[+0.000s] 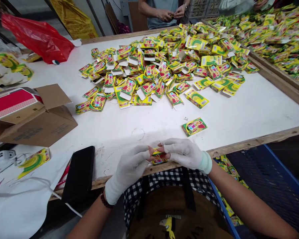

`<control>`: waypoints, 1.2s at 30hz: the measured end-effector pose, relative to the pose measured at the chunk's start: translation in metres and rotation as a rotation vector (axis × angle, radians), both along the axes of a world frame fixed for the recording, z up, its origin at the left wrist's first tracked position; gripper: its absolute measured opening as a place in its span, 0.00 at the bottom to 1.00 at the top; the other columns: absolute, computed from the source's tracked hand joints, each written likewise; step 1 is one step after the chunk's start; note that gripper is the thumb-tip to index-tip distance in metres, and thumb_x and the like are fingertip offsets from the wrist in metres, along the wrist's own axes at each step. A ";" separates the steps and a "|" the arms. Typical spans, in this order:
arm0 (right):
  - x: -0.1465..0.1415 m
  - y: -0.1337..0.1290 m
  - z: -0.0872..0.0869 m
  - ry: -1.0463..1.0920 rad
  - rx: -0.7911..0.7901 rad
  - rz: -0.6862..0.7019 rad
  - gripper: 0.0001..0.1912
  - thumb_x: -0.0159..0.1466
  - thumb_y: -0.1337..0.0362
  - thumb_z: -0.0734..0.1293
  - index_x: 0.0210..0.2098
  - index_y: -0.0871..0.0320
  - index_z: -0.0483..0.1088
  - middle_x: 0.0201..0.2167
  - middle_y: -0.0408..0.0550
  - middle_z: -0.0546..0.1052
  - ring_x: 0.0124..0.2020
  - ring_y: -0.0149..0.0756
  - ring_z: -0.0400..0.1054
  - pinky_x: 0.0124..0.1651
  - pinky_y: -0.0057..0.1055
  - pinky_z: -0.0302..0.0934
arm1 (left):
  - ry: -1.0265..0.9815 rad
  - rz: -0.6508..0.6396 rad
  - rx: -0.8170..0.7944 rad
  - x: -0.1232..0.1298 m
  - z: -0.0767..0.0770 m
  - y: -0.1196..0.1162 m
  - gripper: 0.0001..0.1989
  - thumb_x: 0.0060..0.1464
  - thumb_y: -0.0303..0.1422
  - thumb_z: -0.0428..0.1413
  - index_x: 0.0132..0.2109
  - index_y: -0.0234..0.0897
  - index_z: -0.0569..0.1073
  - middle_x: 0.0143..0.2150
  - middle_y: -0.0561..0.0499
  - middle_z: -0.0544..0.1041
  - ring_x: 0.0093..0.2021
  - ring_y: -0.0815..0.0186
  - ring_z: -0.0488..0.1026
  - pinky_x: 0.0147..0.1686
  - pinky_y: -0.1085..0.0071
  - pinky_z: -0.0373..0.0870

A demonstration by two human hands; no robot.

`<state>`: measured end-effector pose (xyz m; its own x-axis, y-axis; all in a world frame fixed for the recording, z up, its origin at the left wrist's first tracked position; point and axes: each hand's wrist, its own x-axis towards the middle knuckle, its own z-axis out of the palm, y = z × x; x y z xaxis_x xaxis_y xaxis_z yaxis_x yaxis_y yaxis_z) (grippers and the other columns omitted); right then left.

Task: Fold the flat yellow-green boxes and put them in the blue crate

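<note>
Both my hands wear white gloves with bare fingertips and meet at the table's front edge. Between them is a small yellow and green printed carton (159,157). My left hand (131,167) grips its left end, and my right hand (183,153) grips its right end with fingers and thumb. Part of the carton is hidden behind the fingers. A similar carton (194,126) lies flat just beyond my right hand. Farther back spreads a large pile of such cartons (149,71), several with white end flaps standing out.
A black phone (78,172) lies left of my hands, near a brown cardboard box (37,122) and a red plastic bag (40,38). A blue crate (276,179) holding cartons stands below the edge at right. Across the table are another person's hands (173,14).
</note>
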<state>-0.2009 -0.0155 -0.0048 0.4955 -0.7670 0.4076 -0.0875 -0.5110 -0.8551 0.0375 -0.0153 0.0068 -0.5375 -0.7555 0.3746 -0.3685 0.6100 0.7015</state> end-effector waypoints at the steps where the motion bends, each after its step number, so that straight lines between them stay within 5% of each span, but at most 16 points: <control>1: 0.000 0.003 -0.002 0.029 -0.045 0.004 0.15 0.64 0.67 0.64 0.51 0.58 0.71 0.51 0.56 0.74 0.49 0.37 0.71 0.51 0.32 0.68 | -0.052 -0.026 -0.064 0.001 0.004 0.002 0.12 0.54 0.21 0.54 0.43 0.38 0.75 0.44 0.46 0.76 0.43 0.66 0.74 0.40 0.71 0.72; 5: 0.006 0.007 -0.008 0.130 0.004 -0.149 0.13 0.65 0.67 0.61 0.48 0.53 0.72 0.48 0.50 0.75 0.47 0.35 0.71 0.50 0.33 0.68 | -0.122 -0.048 0.035 -0.008 0.015 -0.015 0.09 0.57 0.28 0.53 0.43 0.40 0.76 0.49 0.45 0.74 0.48 0.62 0.73 0.45 0.67 0.72; 9: -0.007 0.008 -0.008 -0.214 0.440 -0.470 0.16 0.63 0.50 0.63 0.43 0.54 0.70 0.35 0.49 0.78 0.33 0.37 0.73 0.35 0.34 0.70 | -0.171 0.239 0.027 -0.024 0.009 -0.079 0.10 0.58 0.34 0.51 0.41 0.35 0.75 0.47 0.44 0.75 0.50 0.60 0.71 0.53 0.65 0.67; 13: -0.035 0.020 -0.004 -0.582 0.807 -0.282 0.36 0.57 0.29 0.46 0.32 0.53 0.65 0.12 0.41 0.64 0.09 0.30 0.56 0.11 0.27 0.52 | -0.552 0.383 -0.048 -0.030 -0.006 -0.159 0.16 0.59 0.33 0.47 0.49 0.31 0.71 0.52 0.41 0.71 0.54 0.59 0.67 0.55 0.65 0.63; 16: -0.032 0.027 0.001 -0.682 0.957 -0.088 0.32 0.53 0.30 0.58 0.33 0.53 0.64 0.17 0.43 0.70 0.14 0.33 0.65 0.16 0.27 0.58 | -0.687 0.360 -0.063 -0.028 -0.009 -0.202 0.24 0.55 0.41 0.52 0.55 0.31 0.68 0.54 0.37 0.69 0.56 0.50 0.63 0.56 0.56 0.59; 19: -0.015 0.023 0.003 -0.684 0.936 -0.041 0.29 0.53 0.38 0.67 0.38 0.56 0.66 0.26 0.47 0.75 0.23 0.36 0.72 0.26 0.31 0.66 | -0.799 0.349 -0.072 -0.026 -0.006 -0.221 0.33 0.50 0.42 0.56 0.60 0.31 0.63 0.56 0.34 0.68 0.58 0.44 0.61 0.56 0.48 0.54; 22: -0.001 0.012 0.001 -0.371 0.683 -0.225 0.21 0.60 0.47 0.67 0.42 0.58 0.68 0.32 0.51 0.77 0.31 0.38 0.74 0.34 0.35 0.68 | -0.879 0.335 -0.085 -0.030 0.001 -0.208 0.30 0.48 0.40 0.56 0.57 0.30 0.67 0.52 0.32 0.71 0.52 0.41 0.66 0.51 0.48 0.58; 24: 0.004 0.004 -0.002 -0.026 0.339 -0.400 0.13 0.63 0.58 0.65 0.45 0.57 0.70 0.40 0.54 0.77 0.43 0.42 0.72 0.46 0.41 0.67 | -0.910 0.300 -0.080 -0.037 0.009 -0.182 0.25 0.48 0.43 0.55 0.50 0.33 0.71 0.46 0.35 0.74 0.46 0.43 0.70 0.45 0.52 0.63; 28: 0.015 -0.012 -0.004 0.466 -0.239 -0.558 0.20 0.63 0.72 0.60 0.54 0.56 0.67 0.56 0.56 0.69 0.63 0.52 0.54 0.62 0.56 0.48 | -0.869 0.146 0.000 -0.051 0.034 -0.114 0.18 0.51 0.48 0.52 0.35 0.37 0.74 0.34 0.43 0.76 0.36 0.52 0.73 0.36 0.60 0.66; 30: 0.019 -0.018 -0.005 0.463 -0.242 -0.548 0.18 0.64 0.71 0.60 0.53 0.57 0.67 0.54 0.56 0.71 0.60 0.51 0.59 0.60 0.53 0.53 | -0.721 0.144 0.069 -0.052 0.044 -0.086 0.17 0.51 0.47 0.53 0.39 0.37 0.73 0.35 0.44 0.76 0.37 0.54 0.74 0.38 0.61 0.67; 32: 0.020 -0.022 -0.007 0.322 -0.069 -0.532 0.15 0.64 0.69 0.60 0.50 0.57 0.68 0.47 0.54 0.75 0.50 0.45 0.68 0.52 0.44 0.62 | -0.440 0.247 0.203 -0.047 0.047 -0.066 0.23 0.52 0.47 0.55 0.49 0.37 0.69 0.40 0.44 0.75 0.41 0.56 0.74 0.42 0.61 0.69; 36: 0.016 -0.020 -0.013 0.053 0.345 -0.387 0.13 0.63 0.67 0.61 0.47 0.55 0.68 0.44 0.48 0.76 0.44 0.39 0.71 0.48 0.37 0.67 | 0.149 0.358 0.556 -0.036 0.022 -0.041 0.28 0.49 0.43 0.61 0.51 0.37 0.59 0.46 0.44 0.72 0.45 0.60 0.74 0.43 0.64 0.73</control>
<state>-0.1854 -0.0359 -0.0182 0.1624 -0.9834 0.0808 -0.2618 -0.1219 -0.9574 0.0013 -0.0564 0.0285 -0.1909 -0.9790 -0.0710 -0.3559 0.0017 0.9345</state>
